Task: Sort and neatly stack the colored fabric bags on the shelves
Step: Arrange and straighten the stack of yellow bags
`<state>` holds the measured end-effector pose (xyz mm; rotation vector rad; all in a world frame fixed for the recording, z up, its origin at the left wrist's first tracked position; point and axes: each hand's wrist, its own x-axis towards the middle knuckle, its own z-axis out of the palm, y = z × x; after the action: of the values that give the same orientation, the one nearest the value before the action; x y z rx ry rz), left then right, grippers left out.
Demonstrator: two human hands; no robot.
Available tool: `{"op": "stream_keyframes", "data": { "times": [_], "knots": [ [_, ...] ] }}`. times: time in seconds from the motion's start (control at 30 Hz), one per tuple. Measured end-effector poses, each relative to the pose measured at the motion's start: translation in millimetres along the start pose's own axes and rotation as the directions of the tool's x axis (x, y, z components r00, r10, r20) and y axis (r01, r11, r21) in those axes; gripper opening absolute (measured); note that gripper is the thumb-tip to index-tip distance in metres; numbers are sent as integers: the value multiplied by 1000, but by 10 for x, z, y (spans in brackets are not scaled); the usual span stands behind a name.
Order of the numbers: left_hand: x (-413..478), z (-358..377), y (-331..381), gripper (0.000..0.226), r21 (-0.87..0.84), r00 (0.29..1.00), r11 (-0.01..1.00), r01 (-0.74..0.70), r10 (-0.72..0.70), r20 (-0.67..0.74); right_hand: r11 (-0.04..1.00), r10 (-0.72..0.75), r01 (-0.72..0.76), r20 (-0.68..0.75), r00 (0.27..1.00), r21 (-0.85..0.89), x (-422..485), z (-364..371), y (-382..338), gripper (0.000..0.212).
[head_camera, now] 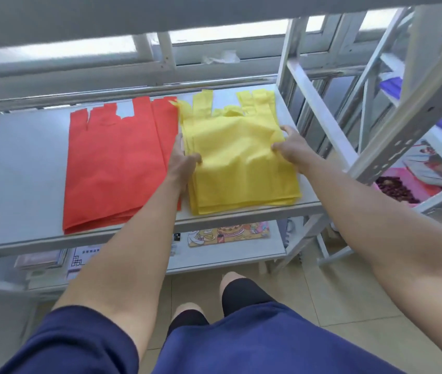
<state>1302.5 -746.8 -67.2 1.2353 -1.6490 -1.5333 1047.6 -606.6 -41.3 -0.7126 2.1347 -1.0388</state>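
A stack of yellow fabric bags (241,168) lies on the right part of the grey shelf (17,163), handles pointing to the back. Beside it on the left lies a flat stack of red fabric bags (117,163), touching or nearly touching the yellow one. My left hand (183,159) holds the left edge of the yellow stack, thumb on top and fingers along the side. My right hand (291,149) pinches the right edge of the top yellow bags, which bulge and wrinkle between the two hands.
White metal uprights (319,114) and a diagonal brace stand just right of the yellow stack. A lower shelf (228,255) holds printed packs and a cartoon pouch (229,234). Another rack at right holds pink and purple items (403,184). A shelf board overhangs above.
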Motion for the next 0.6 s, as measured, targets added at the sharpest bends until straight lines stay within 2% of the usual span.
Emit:
{"op": "stream_keyframes", "data": {
  "times": [0.1, 0.17, 0.3, 0.43, 0.6],
  "knots": [
    [-11, 22, 30, 92, 68, 1000, 997, -24, 23, 11, 999, -22, 22, 3, 1000, -38, 20, -21, -14, 81],
    [-10, 34, 89, 86, 165, 1000, 986, -14, 16, -11, 994, -49, 50, 13, 999, -92, -51, -35, -67, 81],
    [-108, 9, 184, 78, 388, 995, 919, -73, 94, -35, 942, -117, 108, -11, 993, -319, -316, -77, -191, 76],
    [-482, -85, 375, 81, 542, 987, 826, -158, 135, 82, 895, -238, 211, -20, 971, -394, -845, -120, -350, 77],
    [-1116, -282, 664, 89, 554, 948, 771, -315, 230, 218, 876, -329, 286, -47, 943, -388, -1656, -215, -614, 77]
  ]
}}
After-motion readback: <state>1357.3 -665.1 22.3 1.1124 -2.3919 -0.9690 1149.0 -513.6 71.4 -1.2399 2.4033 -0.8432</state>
